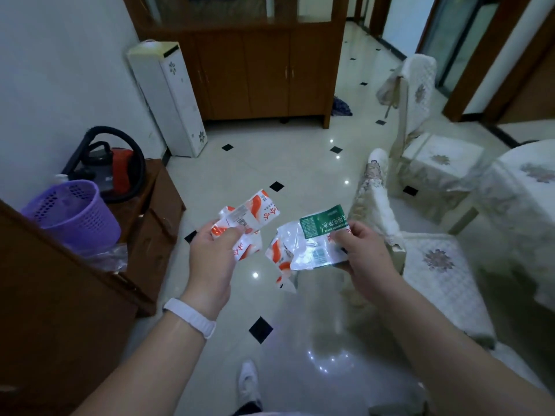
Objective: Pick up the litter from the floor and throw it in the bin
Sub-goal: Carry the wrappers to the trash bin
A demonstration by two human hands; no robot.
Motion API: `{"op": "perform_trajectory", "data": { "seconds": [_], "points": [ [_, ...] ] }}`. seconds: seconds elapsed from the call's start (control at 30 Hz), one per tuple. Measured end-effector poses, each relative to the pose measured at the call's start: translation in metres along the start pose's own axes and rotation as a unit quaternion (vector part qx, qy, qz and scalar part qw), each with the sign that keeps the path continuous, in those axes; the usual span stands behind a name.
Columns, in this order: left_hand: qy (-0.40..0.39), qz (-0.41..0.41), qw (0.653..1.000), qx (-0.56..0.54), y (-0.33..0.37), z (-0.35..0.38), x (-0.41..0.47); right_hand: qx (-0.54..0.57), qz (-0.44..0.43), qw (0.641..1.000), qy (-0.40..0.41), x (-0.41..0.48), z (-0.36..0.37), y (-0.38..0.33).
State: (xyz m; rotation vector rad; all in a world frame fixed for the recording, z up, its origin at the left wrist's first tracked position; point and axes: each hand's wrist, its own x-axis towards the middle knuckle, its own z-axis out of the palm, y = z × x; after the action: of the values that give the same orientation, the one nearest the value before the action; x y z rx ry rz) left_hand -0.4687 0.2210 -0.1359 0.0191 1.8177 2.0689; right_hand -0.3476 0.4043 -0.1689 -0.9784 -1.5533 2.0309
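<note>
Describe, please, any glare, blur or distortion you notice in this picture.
Head view: bright glints dot the glossy floor; the wide-angle lens bends the cabinet; lighting is dim, bluish; the orange wrapper in the left hand and green-labelled wrapper in the right hand look sharp.

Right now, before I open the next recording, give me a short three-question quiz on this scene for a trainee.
1. True or false: the left hand holds nothing.
2. Where is the purple basket? A) on the person's left B) on a chair seat C) between the feet
3. Fill in: the green label is pinched by the ___ hand.
Key: 1 false, it grips orange-and-white wrappers; 2 A; 3 right, the right hand pinches it.
</note>
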Motion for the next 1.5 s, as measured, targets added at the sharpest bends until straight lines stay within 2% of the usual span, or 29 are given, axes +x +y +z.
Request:
{"op": "perform_trajectory", "data": {
  "seconds": [0.23, 0.33, 0.5, 0.6, 0.9, 1.17, 1.5],
  "points": [
    [-0.060, 0.003, 0.998, 0.002, 0.042, 0.000, 0.139, 0.004, -0.036, 0.998, 0.057, 0.087, 0.060, -0.042],
    [-0.057, 0.007, 0.998, 0.013, 0.053, 0.004, 0.186, 0.016, -0.034, 0.996, 0.087, 0.117, 0.079, -0.045],
    [-0.102, -0.011, 0.995, 0.006, 0.059, 0.025, 0.238, 0.030, -0.019, 0.992, 0.121, 0.164, 0.092, -0.050],
    [-0.097, -0.017, 0.995, 0.006, 0.060, 0.044, 0.275, 0.054, -0.023, 0.989, 0.133, 0.201, 0.088, -0.061],
    [-0.098, -0.004, 0.994, 0.051, 0.071, 0.128, 0.403, 0.045, 0.001, 0.988, 0.148, 0.366, 0.069, -0.070],
    [-0.120, 0.005, 0.989, 0.090, 0.102, 0.244, 0.512, 0.046, 0.002, 0.988, 0.150, 0.509, 0.039, -0.132],
    [-0.157, -0.007, 0.984, 0.080, 0.107, 0.327, 0.632, 0.040, 0.004, 0.979, 0.200, 0.619, 0.037, -0.176]
  ]
}}
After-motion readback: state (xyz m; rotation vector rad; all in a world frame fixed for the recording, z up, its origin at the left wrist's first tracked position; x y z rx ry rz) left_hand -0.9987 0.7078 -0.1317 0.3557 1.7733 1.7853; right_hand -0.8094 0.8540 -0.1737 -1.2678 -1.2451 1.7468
